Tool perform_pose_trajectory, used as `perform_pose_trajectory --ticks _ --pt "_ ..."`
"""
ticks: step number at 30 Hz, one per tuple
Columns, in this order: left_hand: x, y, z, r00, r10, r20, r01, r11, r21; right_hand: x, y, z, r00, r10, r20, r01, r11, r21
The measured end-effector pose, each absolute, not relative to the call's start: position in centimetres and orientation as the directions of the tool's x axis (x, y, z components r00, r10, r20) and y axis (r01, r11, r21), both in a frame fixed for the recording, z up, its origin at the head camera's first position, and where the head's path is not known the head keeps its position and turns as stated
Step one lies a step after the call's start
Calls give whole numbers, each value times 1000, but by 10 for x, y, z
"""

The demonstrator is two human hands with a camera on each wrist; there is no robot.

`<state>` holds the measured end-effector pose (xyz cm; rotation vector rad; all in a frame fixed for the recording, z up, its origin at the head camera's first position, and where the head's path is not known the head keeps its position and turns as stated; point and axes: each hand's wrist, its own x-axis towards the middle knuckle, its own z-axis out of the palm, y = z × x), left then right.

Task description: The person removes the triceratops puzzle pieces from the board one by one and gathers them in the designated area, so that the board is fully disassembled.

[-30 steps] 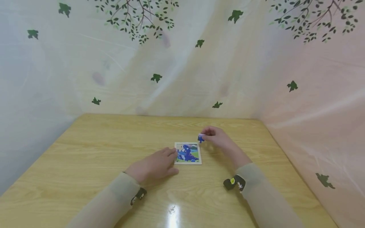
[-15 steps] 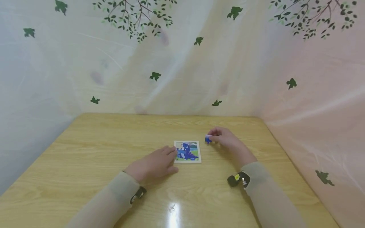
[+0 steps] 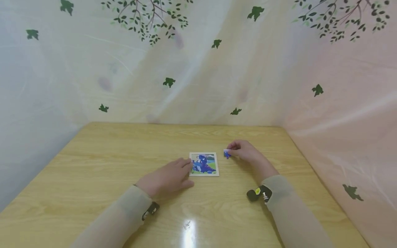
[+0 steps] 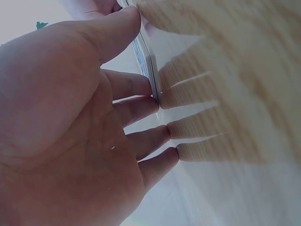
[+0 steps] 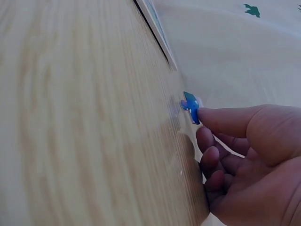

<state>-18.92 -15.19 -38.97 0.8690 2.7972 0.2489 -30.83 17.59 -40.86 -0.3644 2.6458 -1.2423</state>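
Note:
A square jigsaw puzzle (image 3: 203, 164) with a pale frame and a blue dinosaur picture lies flat on the table. My left hand (image 3: 169, 177) rests at its left edge, fingers fairly straight; in the left wrist view, fingertips (image 4: 149, 104) touch the frame's side and the tabletop. To the right of the frame, my right hand (image 3: 245, 151) pinches a small blue puzzle piece (image 3: 227, 154) between thumb and fingers. Seen from the right wrist, the puzzle piece (image 5: 191, 107) is held just off the tabletop, apart from the frame, and the other fingers curl below the thumb.
The wooden table (image 3: 118, 148) spreads around both hands, with a bright light reflection near the front. A pale curtain (image 3: 198, 69) printed with leaves hangs behind it and along the sides. Dark camera bands (image 3: 260, 194) sit on both wrists.
My right hand has moved right, away from the frame's top right corner, with the puzzle piece in its pinch, then slightly down. The left hand has stayed at the frame's left edge.

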Motion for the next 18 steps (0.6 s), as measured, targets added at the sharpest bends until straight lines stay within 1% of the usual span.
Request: perform_pose_trajectory --ticks 7,13,18 --pt "-191 -151 -391 -805 577 -138 547 812 201 -309 174 -411 -959 -270 -86 -116 651 -750" --pt "-190 -151 -390 -804 579 -135 547 810 210 -309 172 -412 -952 -301 -55 -176 684 -708" --pt "-189 -152 -389 -804 581 -129 546 806 230 -309 170 -412 -951 -304 -56 -180 693 -698"
